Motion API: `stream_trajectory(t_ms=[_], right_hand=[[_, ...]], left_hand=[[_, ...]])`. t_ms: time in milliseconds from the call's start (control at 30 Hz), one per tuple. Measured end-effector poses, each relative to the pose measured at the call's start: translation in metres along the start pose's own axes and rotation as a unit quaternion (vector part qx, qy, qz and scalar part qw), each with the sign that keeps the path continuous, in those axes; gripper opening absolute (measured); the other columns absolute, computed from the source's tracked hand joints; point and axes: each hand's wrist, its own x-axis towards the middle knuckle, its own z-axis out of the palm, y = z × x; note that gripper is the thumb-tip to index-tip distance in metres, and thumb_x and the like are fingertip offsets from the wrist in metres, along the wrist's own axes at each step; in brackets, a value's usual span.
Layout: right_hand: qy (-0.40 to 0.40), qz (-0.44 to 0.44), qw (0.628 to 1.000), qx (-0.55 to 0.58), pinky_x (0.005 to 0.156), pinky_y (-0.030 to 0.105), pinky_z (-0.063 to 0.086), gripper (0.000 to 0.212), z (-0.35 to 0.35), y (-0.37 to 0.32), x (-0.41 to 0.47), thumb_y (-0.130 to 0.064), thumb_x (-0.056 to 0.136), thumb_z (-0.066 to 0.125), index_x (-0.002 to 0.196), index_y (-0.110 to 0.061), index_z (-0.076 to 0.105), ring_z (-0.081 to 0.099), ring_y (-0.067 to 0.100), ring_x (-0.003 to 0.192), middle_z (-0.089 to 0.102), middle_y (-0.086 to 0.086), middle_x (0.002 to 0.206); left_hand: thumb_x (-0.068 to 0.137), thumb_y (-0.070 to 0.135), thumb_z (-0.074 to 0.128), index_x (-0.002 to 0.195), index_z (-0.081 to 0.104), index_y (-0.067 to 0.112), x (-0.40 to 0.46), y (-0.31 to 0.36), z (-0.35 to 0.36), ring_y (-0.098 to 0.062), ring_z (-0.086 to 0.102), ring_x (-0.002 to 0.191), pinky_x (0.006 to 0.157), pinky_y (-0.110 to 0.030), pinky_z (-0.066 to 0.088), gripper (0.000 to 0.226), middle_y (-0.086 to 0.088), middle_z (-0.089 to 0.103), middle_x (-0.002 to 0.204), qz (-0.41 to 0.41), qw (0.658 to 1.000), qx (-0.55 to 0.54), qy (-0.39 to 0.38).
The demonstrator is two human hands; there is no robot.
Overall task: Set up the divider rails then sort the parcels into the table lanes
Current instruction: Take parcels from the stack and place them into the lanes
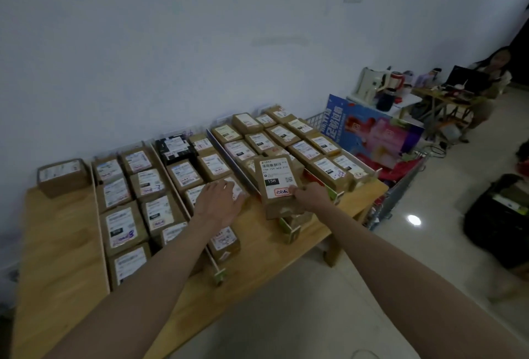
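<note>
Head view: right hand [310, 196] grip holds brown labelled cardboard parcel [279, 186] tilted; left hand [220, 204] flat, wide. Risk: parcel knocks white divider rail [234, 163] askew.

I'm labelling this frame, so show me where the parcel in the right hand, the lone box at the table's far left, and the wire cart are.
Held parcel [277, 184]: head view, on its white label.
Lone box [63, 176]: head view, on its top face.
Wire cart [400, 195]: head view, on its side mesh.
</note>
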Motion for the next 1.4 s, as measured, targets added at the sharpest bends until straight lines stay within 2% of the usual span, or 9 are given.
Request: stream_trajectory(t_ms=[300,500,567,700,767,867,1100,1267,1400], right_hand=[[0.020,0.020,0.999,-0.028,0.061,0.023,0.046,0.039,-0.069,0.069,0.049,-0.044,0.099,0.051,0.095,-0.007,0.063,0.058,0.013,0.074,0.061,0.003,0.084],[0.023,0.041,0.997,-0.065,0.066,0.025,0.048,0.041,-0.092,0.106,0.109,-0.043,0.100,0.051,0.105,-0.005,0.065,0.060,0.018,0.082,0.060,0.001,0.084],[0.013,0.050,0.996,-0.069,0.077,0.031,0.056,0.041,-0.098,0.114,0.132,-0.041,0.100,0.051,0.108,-0.003,0.065,0.064,0.022,0.091,0.067,0.007,0.095],[-0.018,0.061,0.995,-0.073,0.096,0.040,0.054,0.040,-0.100,0.124,0.175,-0.037,0.099,0.054,0.115,-0.002,0.064,0.064,0.027,0.106,0.068,0.013,0.112],[-0.033,0.066,0.995,-0.063,0.095,0.037,0.053,0.038,-0.097,0.127,0.194,-0.035,0.099,0.055,0.117,-0.003,0.065,0.064,0.025,0.105,0.068,0.012,0.113],[-0.048,0.060,0.995,-0.065,0.082,0.029,0.053,0.035,-0.089,0.131,0.219,-0.031,0.099,0.055,0.115,-0.003,0.067,0.063,0.020,0.095,0.069,0.008,0.106],[-0.091,0.038,0.993,-0.066,0.099,0.045,0.051,0.037,-0.081,0.133,0.269,-0.028,0.098,0.055,0.119,0.002,0.063,0.063,0.030,0.110,0.066,0.016,0.116],[-0.131,0.036,0.989,-0.057,0.087,0.045,0.058,0.039,-0.069,0.137,0.301,-0.031,0.098,0.057,0.116,0.003,0.062,0.067,0.030,0.100,0.067,0.015,0.110],[-0.144,0.004,0.983,-0.117,0.085,0.046,0.057,0.043,-0.059,0.145,0.321,-0.040,0.097,0.055,0.102,0.001,0.068,0.069,0.029,0.090,0.070,0.015,0.098]], left_hand=[[0.101,0.054,0.024,0.141,0.047,0.016,0.055,0.087,0.026,-0.026,0.045,0.134,0.114,-0.041,0.030,0.060,-0.008,0.049,0.144,0.024,1.000,0.007,-0.002],[0.102,0.052,0.025,0.147,0.040,0.015,0.112,0.123,0.055,-0.027,0.042,0.136,0.117,-0.042,0.030,0.061,-0.009,0.045,0.148,0.048,0.998,0.003,-0.029],[0.102,0.052,0.025,0.146,0.040,0.013,0.135,0.130,0.066,-0.027,0.043,0.135,0.116,-0.042,0.031,0.061,-0.009,0.046,0.147,0.049,0.998,0.001,-0.041],[0.103,0.051,0.025,0.145,0.042,0.012,0.175,0.140,0.091,-0.027,0.044,0.134,0.115,-0.041,0.032,0.060,-0.010,0.047,0.146,0.034,0.997,-0.024,-0.059],[0.103,0.050,0.025,0.145,0.043,0.012,0.191,0.141,0.103,-0.027,0.044,0.134,0.114,-0.041,0.031,0.060,-0.010,0.046,0.147,0.024,0.996,-0.037,-0.074],[0.102,0.051,0.025,0.142,0.046,0.012,0.210,0.140,0.120,-0.027,0.046,0.132,0.113,-0.041,0.033,0.059,-0.009,0.049,0.144,0.016,0.996,-0.034,-0.083],[0.102,0.052,0.026,0.131,0.055,0.014,0.229,0.142,0.142,-0.022,0.055,0.120,0.103,-0.037,0.043,0.056,-0.004,0.059,0.130,-0.021,0.995,-0.038,-0.087],[0.102,0.052,0.025,0.129,0.057,0.016,0.236,0.149,0.157,-0.021,0.056,0.116,0.100,-0.035,0.042,0.055,-0.002,0.060,0.125,-0.055,0.992,-0.021,-0.115],[0.102,0.049,0.028,0.127,0.060,0.014,0.235,0.157,0.172,-0.020,0.052,0.125,0.104,-0.034,0.039,0.054,-0.003,0.055,0.137,-0.072,0.989,-0.010,-0.127]])
